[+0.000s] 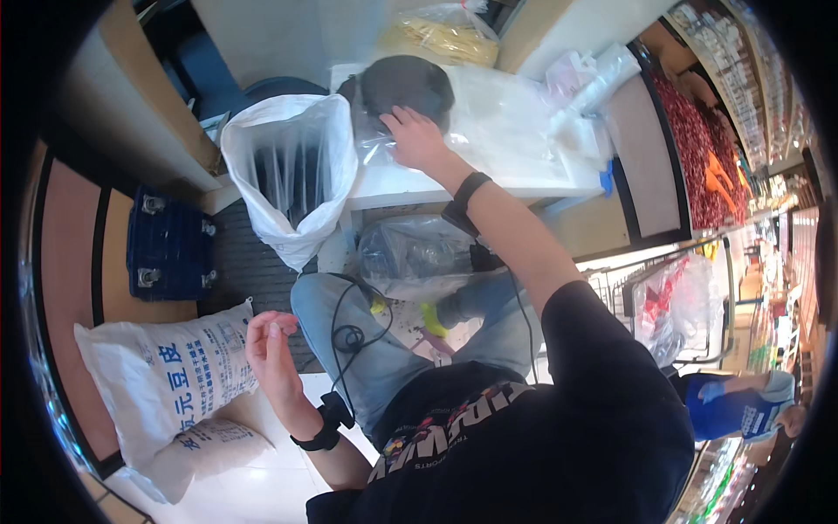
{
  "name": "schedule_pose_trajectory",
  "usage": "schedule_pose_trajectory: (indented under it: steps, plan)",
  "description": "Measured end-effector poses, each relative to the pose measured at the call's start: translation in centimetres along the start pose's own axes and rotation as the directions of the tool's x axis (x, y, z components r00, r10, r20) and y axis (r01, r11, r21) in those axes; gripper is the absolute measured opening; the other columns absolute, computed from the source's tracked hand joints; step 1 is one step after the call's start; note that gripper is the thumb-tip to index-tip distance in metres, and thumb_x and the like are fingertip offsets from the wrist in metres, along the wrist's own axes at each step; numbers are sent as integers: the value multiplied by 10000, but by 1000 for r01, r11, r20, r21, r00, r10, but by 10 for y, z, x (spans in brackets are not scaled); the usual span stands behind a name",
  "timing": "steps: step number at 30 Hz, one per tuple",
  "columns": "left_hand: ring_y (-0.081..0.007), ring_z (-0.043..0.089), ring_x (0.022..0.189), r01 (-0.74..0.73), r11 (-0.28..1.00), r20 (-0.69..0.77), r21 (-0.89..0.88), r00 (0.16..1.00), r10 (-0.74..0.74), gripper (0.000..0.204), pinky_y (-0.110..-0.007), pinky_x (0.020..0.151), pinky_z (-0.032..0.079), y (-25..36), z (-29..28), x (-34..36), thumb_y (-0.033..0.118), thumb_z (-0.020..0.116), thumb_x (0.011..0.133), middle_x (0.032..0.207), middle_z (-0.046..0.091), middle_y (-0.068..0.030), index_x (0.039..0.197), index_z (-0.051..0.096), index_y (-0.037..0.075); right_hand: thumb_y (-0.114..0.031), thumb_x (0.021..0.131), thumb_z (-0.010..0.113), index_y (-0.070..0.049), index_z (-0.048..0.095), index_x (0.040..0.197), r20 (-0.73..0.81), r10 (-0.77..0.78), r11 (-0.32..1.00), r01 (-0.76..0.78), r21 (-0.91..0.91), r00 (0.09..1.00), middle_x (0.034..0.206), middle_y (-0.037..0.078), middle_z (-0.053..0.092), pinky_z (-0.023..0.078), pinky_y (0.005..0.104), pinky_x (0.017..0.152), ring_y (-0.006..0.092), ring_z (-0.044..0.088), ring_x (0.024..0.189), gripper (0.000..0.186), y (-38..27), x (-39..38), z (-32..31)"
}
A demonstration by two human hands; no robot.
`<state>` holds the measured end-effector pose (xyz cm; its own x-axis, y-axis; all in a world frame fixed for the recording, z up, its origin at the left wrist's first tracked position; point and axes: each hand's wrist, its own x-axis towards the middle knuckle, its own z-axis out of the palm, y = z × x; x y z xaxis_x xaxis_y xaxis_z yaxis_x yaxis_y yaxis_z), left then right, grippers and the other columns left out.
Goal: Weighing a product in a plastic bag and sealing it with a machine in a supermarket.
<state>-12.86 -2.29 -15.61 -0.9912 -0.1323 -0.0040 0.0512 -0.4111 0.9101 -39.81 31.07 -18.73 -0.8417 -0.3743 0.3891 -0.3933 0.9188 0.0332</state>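
On the white table (502, 166) sits a dark, rounded mass (406, 87), with clear plastic at its near edge. My right hand (417, 140) reaches to that edge, its fingers bent over the clear plastic (375, 150). Left of it stands a white woven sack (249, 179), mouth wide and lined with clear plastic; the dark inside cannot be made out. My left hand (275, 348) is held beside my left knee, thumb and fingers drawn together. Whether anything small is between them is too fine to tell.
Printed white sacks (166, 375) lie at the left below a dark blue case (170, 249). Under the table is a clear bag (419, 249). A black cable (349, 339) crosses my legs. Plastic bags (580, 96) lie at the table's right; a wire cart (690, 306) stands beyond.
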Motion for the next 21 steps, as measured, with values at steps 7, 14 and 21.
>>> schedule_pose_trajectory:
  steps: [7, 14, 21]
  plan:
    - [-160, 577, 886, 4, 1000, -79, 17, 997, -2, 171, -286, 814, 427, -1, -3, 1, 103, 558, 932, 923, 640, -109, 1076, 567, 11, -524, 726, 732, -55, 556, 1252, -238, 35, 877, 85, 473, 971, 1262, 222, 542, 338, 498, 1051, 388, 477, 1208, 726, 26, 0, -15]
    - [-104, 564, 849, 156, 965, -139, 208, 982, -129, 173, -235, 773, 432, -20, 9, 22, 88, 626, 905, 907, 641, -48, 1050, 593, 0, -738, 532, 749, 144, 370, 1313, 449, 696, 501, -827, 256, 560, 1184, 263, 588, 476, 366, 942, 347, 585, 1119, 1237, 93, 17, 6]
    - [-75, 554, 858, 146, 941, -91, 304, 988, -124, 132, -215, 766, 418, -44, 23, 50, 78, 651, 895, 918, 620, -5, 1010, 609, 28, -617, 546, 828, 128, 276, 1395, 582, 621, 400, -851, 340, 525, 1244, 253, 540, 497, 391, 877, 323, 569, 1135, 1257, 93, 56, 16]
